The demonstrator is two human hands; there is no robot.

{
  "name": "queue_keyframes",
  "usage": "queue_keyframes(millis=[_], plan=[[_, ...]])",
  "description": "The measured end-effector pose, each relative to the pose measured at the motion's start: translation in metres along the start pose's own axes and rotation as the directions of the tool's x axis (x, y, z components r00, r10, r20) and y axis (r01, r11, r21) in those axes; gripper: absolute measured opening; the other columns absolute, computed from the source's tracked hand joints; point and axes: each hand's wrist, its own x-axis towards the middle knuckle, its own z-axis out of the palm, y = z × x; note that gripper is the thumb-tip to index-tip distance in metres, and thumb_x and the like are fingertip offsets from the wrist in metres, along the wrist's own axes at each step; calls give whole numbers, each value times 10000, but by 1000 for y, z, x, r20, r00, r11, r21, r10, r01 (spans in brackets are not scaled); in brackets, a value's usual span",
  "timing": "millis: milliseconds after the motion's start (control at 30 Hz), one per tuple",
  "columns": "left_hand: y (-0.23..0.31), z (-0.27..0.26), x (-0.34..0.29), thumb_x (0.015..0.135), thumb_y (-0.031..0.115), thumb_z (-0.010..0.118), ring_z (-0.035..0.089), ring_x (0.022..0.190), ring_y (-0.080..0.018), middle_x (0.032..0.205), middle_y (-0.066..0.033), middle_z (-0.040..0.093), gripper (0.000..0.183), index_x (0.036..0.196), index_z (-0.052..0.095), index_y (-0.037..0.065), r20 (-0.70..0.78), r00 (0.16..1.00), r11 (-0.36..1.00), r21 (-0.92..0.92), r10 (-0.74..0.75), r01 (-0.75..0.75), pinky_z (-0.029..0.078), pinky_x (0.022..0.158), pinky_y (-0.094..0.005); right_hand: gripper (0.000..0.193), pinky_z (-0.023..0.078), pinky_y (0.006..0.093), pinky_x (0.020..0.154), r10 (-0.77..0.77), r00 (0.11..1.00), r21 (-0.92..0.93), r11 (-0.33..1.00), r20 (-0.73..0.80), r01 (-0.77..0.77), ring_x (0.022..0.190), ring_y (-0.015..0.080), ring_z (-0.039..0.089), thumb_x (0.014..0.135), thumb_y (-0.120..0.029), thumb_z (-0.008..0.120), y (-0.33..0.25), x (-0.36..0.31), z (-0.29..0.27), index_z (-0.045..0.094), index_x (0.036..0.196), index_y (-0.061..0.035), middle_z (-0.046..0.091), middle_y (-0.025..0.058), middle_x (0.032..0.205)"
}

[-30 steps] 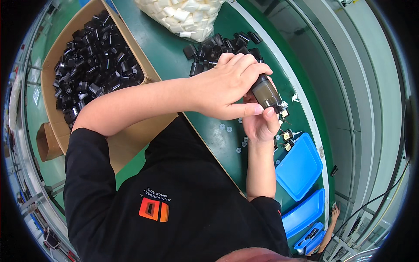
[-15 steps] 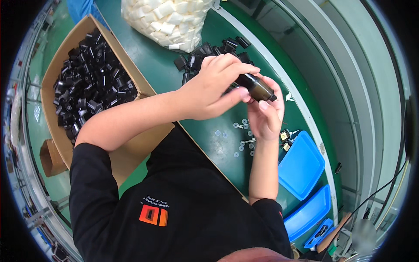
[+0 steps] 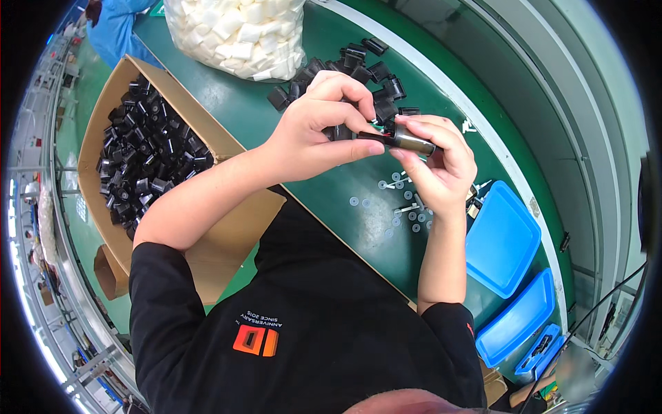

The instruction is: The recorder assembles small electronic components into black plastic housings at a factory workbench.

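Note:
A dark, glossy cylindrical part (image 3: 414, 143) with a smoky translucent body is held between my hands over the green table. My right hand (image 3: 445, 162) wraps its fingers and thumb round the right end. At its left end, my left hand (image 3: 321, 121) pinches with thumb and bent fingers at an open black section, where a small green bit shows. The fingers partly hide that section. Just beyond my hands lies a loose pile of black cylindrical parts (image 3: 386, 110). Small clear washers (image 3: 407, 195) and white pins are scattered on the table near my right wrist.
A cardboard box (image 3: 231, 141) full of black parts stands at my left. A clear bag of white foam-like blocks (image 3: 238, 31) sits at the far side. Blue trays (image 3: 507, 241) line the right edge of the green table (image 3: 331, 210). Someone in a blue sleeve (image 3: 117, 31) is at far left.
The cylindrical part has turned from slanting to nearly level. My left fingers have drawn back from over it, exposing the open section and green bit. The whole view has shifted slightly.

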Motion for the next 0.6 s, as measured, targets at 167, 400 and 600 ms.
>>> queue_keyframes(millis=[167, 400, 600], plan=[[-4, 1, 3, 746, 107, 790, 514, 969, -203, 972, -28, 605, 199, 757, 593, 76, -20, 998, 994, -92, -56, 53, 388, 890, -333, 354, 511, 296, 723, 149, 969, -10, 988, -196, -154, 819, 215, 644, 690, -12, 799, -7, -12, 22, 662, 1016, -5, 667, 123, 931], [4, 4, 7, 848, 101, 692, 482, 1148, -204, 1241, -85, 521, 360, 1192, 595, 58, -63, 939, 931, -169, -337, 323, 367, 1005, -328, 347, 533, 259, 718, 486, 869, -72, 867, -94, -493, 841, 127, 638, 855, 4, 649, 13, 18, -52, 582, 1195, -12, 635, 86, 1041], [24, -57, -4, 852, 85, 669, 473, 1217, -221, 1285, -115, 511, 389, 1226, 580, 31, -80, 969, 953, 176, -235, 246, 335, 1048, -330, 374, 520, 289, 705, 621, 518, -119, 567, -588, -815, 794, 162, 655, 855, -93, 611, 139, -4, -208, 609, 1207, 31, 669, 129, 985]])
